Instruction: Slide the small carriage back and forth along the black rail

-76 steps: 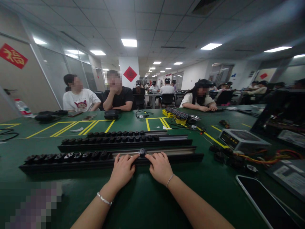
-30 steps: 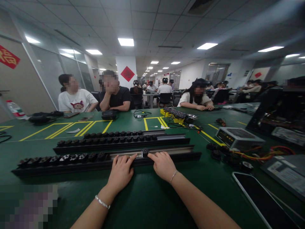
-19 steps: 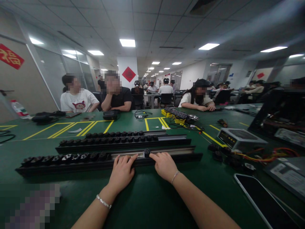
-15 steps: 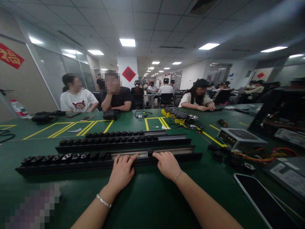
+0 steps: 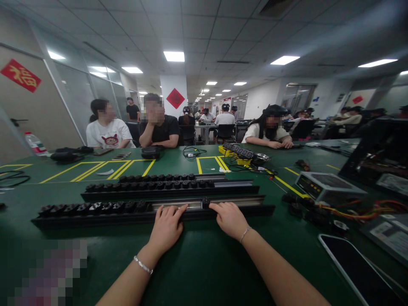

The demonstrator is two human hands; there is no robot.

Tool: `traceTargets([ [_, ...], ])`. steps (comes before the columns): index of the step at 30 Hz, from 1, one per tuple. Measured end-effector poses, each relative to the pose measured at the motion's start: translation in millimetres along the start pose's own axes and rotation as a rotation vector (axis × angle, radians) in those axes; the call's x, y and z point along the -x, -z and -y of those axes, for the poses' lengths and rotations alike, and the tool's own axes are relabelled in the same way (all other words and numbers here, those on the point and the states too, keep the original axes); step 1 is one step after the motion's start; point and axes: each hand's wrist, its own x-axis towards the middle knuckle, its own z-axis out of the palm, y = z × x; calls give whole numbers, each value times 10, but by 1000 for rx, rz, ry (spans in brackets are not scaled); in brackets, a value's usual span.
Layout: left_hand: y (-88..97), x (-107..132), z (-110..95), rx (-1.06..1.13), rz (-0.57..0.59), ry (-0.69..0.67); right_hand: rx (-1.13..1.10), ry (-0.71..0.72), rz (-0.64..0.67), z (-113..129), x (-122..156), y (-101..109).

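Observation:
A long black channel rail (image 5: 105,222) lies across the table in front of me, with a row of small black round-topped parts (image 5: 106,207) along its left half. My left hand (image 5: 167,225) rests palm down at the rail's front, fingers spread, the fingertips over the bare part of the channel. One separate black part (image 5: 205,203) sits in the channel right of that hand. With its index finger stretched out, my right hand (image 5: 231,219) touches this part's right side; the other fingers are bent, and the thumb is hidden.
Behind stands a second loaded rail (image 5: 172,192), and a third partly behind it. To the right are a power supply (image 5: 328,187), coloured cables (image 5: 347,208), loose black parts and a phone (image 5: 357,267). Yellow-based electronics (image 5: 242,153) and a seated co-worker (image 5: 269,131) are farther back.
The whole view has turned slightly left, so everything appears shifted right. My hands and the single black part keep about the same places on the rail.

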Motion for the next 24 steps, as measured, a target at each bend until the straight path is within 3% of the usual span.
traceTargets([
  [24,-16,8,15,7,-7,-3,-6,-14,-40,-46,17,-23],
])
